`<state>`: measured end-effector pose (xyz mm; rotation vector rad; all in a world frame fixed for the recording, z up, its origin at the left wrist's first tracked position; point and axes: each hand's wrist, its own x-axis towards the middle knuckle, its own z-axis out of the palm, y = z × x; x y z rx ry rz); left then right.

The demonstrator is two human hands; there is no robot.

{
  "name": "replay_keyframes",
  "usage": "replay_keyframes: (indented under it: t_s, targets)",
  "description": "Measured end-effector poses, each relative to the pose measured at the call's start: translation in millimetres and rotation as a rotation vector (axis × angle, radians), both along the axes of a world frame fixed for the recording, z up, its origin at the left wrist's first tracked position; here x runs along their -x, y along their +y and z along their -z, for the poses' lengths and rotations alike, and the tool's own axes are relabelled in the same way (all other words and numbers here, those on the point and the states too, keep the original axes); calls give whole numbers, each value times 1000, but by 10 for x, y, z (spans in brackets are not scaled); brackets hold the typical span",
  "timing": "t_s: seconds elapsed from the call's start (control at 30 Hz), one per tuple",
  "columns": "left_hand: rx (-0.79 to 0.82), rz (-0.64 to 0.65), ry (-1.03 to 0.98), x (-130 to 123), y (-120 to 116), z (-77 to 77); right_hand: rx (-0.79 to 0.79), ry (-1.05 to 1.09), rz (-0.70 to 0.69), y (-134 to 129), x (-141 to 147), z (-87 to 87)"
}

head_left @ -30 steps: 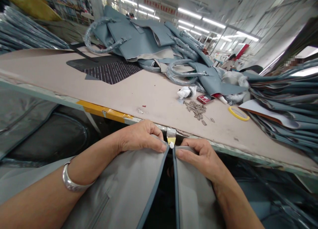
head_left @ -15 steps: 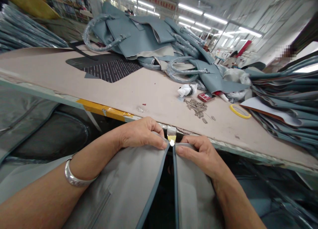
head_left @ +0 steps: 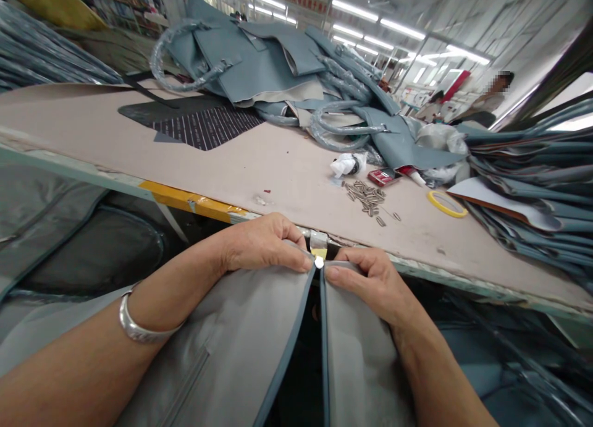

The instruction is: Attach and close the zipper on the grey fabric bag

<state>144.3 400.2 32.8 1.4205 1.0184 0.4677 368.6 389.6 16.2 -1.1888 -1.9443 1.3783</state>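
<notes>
My left hand (head_left: pixel 271 245) pinches the top corner of a grey fabric panel (head_left: pixel 250 328) with a blue-edged border. Just across a narrow dark gap, my right hand (head_left: pixel 365 279) grips the top of another grey fabric panel (head_left: pixel 356 353), its thumb lying along the blue edge. Between the two thumbs sits a small white round piece (head_left: pixel 319 262), right below a metal tab with yellow on it (head_left: pixel 319 245) at the table's front edge. Whether the two panels join at the white piece cannot be made out.
On the table (head_left: pixel 222 180) lie small metal pieces (head_left: pixel 365 197), a yellow tape ring (head_left: pixel 447 203) and a red box (head_left: pixel 383 177). Blue-grey bag parts (head_left: pixel 259 62) are heaped behind; stacked pieces (head_left: pixel 546 167) stand right. A person (head_left: pixel 482 102) is in the background.
Both hands keep their holds and appear slightly higher in the view. The background person at the right now shows farther left, with more of the body visible.
</notes>
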Motion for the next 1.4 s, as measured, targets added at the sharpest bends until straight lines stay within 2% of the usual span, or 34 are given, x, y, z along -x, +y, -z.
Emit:
replay_keyframes:
  t_s: [0.27,0.43,0.9,1.4]
  targets:
    - [-6,-2,-25,1,-5,12,-44,40,10,-12,4,26]
    - [-26,23,17,10,0,-34,-71,62,32,-22,13,32]
    - [-52,-19,47,-51,35,-83,-145,73,89,1,49,44]
    - [-127,22,30,-8,23,-30,-302,-98,102,-71,24,31]
